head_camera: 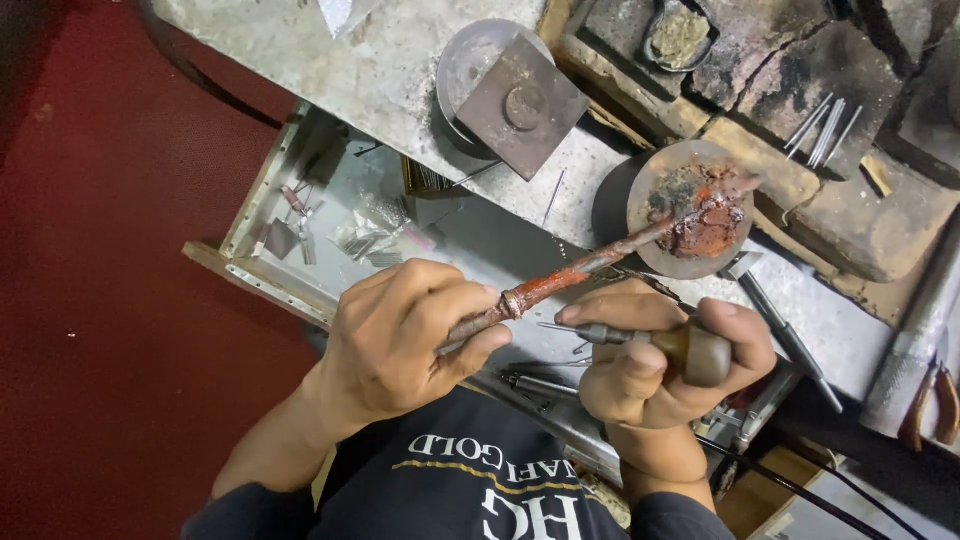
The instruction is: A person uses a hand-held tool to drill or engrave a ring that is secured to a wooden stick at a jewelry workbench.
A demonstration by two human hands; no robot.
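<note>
The left hand (pixel 400 335) is clenched around a long red-coated stick (pixel 560 280) bearing a small ring (pixel 512 303), its far end running toward 2 o'clock onto a round dish (pixel 690 210). The right hand (pixel 665 365), at 3 o'clock, grips a wooden-handled graver (pixel 640 340), tip just beside the ring. An open drawer (pixel 330 220) lies at 11 o'clock, bench edge close behind.
</note>
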